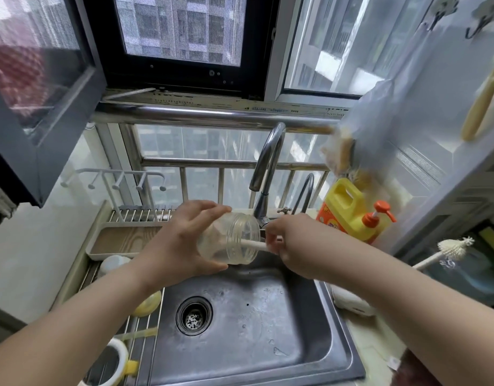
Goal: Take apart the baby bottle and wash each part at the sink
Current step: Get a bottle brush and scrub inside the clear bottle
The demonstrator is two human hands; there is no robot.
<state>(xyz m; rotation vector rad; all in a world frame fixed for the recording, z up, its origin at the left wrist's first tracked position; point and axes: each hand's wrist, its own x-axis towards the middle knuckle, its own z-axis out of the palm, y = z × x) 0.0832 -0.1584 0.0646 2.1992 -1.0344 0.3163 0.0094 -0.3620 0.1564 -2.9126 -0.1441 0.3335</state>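
Right hand (289, 243): fingers pinch the white handle of a bottle brush (258, 244), whose working end sits inside the bottle and is not clearly visible through the wall. Left hand (182, 240): fingers and thumb wrapped round the base end of the clear baby bottle body (230, 239), held above the steel sink (240, 324) just in front of the faucet (266, 162). The bottle lies on its side, long axis running left to right, its threaded mouth facing the right hand; the brush handle follows that same axis, so any scrubbing stroke should run straight along it. No water is seen running. A yellow bottle part (148, 303) rests on the wire rack (134, 338) to the left; a second brush (451, 249) lies on the right, beside the detergent pump bottle (354, 213).
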